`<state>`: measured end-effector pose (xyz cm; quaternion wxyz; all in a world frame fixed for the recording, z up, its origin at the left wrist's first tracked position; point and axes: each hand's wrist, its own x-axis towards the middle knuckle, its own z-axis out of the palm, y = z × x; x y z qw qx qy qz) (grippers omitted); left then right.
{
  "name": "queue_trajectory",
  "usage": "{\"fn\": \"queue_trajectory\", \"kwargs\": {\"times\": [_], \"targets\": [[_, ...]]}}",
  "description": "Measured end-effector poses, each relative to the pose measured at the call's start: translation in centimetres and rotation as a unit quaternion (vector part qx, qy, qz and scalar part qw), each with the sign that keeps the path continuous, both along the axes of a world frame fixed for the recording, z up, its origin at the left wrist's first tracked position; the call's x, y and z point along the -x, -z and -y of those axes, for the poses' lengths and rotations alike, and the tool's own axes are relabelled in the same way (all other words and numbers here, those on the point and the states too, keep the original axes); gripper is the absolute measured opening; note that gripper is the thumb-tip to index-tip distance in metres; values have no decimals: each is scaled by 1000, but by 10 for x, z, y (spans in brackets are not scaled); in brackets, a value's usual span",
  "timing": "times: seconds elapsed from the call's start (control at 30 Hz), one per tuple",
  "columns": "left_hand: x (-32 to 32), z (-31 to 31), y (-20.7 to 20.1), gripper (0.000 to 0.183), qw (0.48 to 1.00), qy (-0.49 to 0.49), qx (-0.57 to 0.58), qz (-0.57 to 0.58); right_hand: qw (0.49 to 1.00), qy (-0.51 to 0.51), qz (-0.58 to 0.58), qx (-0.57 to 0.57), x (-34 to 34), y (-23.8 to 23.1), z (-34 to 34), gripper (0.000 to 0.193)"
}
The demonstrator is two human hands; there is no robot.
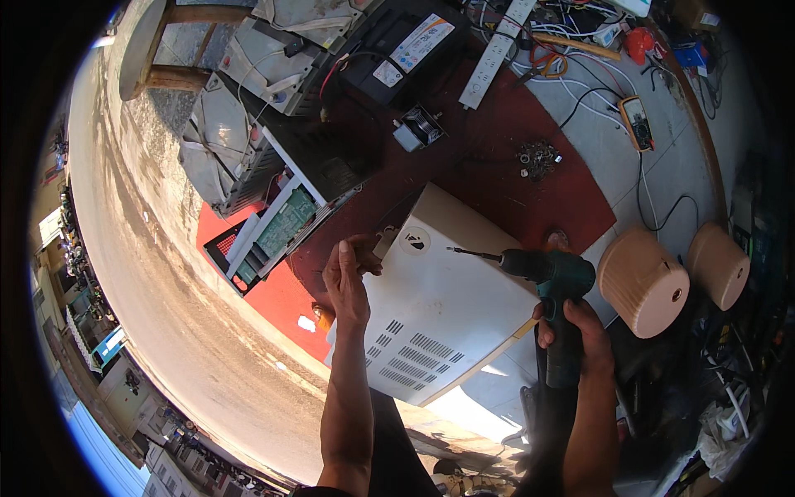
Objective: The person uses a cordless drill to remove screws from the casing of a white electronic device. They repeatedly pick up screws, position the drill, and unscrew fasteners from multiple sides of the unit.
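A large white metal casing [451,290] with rows of vent slots and a round sticker stands tilted in front of me. At its left upper corner is my left hand [352,277], fingers bent together beside a small tan piece at the edge. What those fingers hold, if anything, is hard to make out. My right hand [580,331] is wrapped round the grip of a teal and black cordless drill [563,277]. Its long thin bit points left, over the top part of the casing, apart from my left hand.
A frame with a green circuit board [286,222] lies left, beside grey battery-like units [219,141]. Beyond are a black battery [406,50], a power strip [497,54], loose screws [538,159] and a multimeter [636,123]. Two tan round stools [642,282] stand right; a road runs left.
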<state>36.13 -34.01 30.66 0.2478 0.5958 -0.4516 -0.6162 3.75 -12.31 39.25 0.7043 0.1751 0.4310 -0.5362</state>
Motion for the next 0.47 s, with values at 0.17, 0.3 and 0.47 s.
{"fn": "queue_trajectory", "kwargs": {"times": [0.17, 0.3, 0.47], "targets": [[-102, 5, 90, 53, 967, 90, -102, 213, 999, -28, -15, -3, -32, 5, 15, 54], [-127, 6, 149, 62, 930, 192, -254, 187, 997, -63, -49, 6, -53, -3, 33, 52], [-122, 15, 185, 69, 928, 246, -206, 189, 982, -158, -107, -5, -60, -26, 77, 58]]}}
